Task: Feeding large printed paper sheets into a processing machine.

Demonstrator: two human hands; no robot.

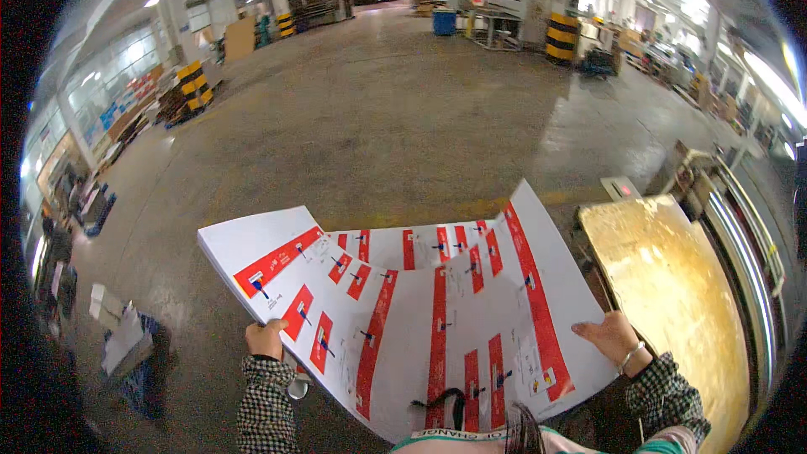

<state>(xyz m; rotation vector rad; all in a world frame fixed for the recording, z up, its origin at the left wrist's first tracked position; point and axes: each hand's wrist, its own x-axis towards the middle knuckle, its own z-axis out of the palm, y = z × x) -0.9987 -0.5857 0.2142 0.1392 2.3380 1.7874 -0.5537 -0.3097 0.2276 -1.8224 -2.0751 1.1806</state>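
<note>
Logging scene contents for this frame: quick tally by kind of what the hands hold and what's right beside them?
Stack of large white printed sheets with red bands, held by left hand and right hand: 1
Yellowish wooden board to the right: 1
Hands: 2
Bracelet on right wrist: 1
Total: 5

Concrete floor (378, 109): grey, glossy, fills most of the frame; yellow plywood board (672, 303) at right, on a pallet; blue bin (444, 22) at upper centre; black-and-yellow striped pillar base (561, 38) at upper right, another (195, 86) at upper left; loose cardboard (109, 303) and a dark blue pallet (147, 370) at lower left; stacked goods along the left wall.
</note>
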